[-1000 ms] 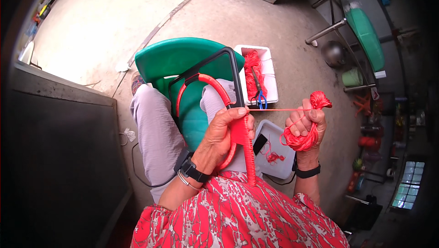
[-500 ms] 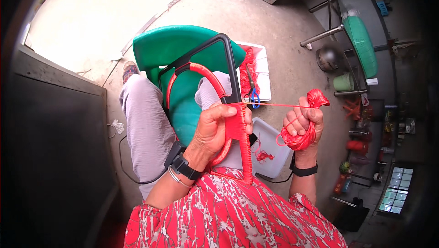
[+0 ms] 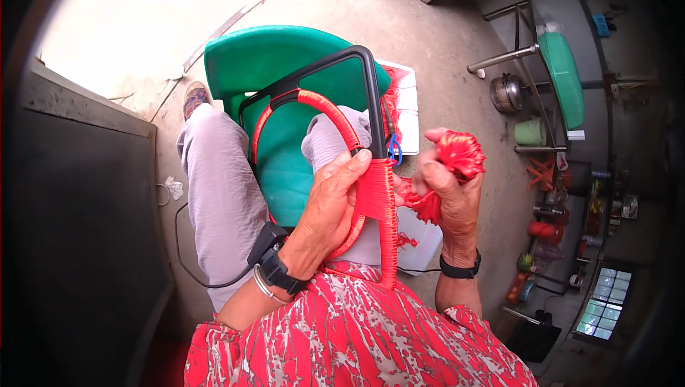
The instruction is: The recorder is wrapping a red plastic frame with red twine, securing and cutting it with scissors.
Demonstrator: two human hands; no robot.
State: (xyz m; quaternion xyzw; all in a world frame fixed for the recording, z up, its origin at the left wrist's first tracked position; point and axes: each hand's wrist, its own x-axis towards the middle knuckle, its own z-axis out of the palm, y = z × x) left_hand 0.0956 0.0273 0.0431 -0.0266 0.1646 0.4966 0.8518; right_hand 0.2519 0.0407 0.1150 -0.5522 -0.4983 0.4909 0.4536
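Note:
My left hand [image 3: 334,191] grips a black rectangular frame [image 3: 368,80] with a ring [image 3: 330,110] inside it, the thumb lying over the wrapped part. Tight turns of red cord cover the ring and the near stretch of the frame's right side, with a wider red band [image 3: 378,194] beside my thumb. Just right of that band, my right hand [image 3: 457,198] is closed around a bunched hank of red cord [image 3: 460,153]. Its fingertips come close to the frame's edge. The cord running from hank to frame cannot be made out.
A green chair [image 3: 282,180] stands in front, under the frame. Beyond it, a white box [image 3: 409,101] holds red cord and blue-handled scissors [image 3: 395,148]. A pale plastic tray [image 3: 422,240] with red scraps lies beneath my right hand. A dark panel [image 3: 85,194] stands at left.
My right hand has come left, close to the frame, with the hank. The cord that stretched taut between them no longer shows. My left hand still holds the frame, thumb slightly higher.

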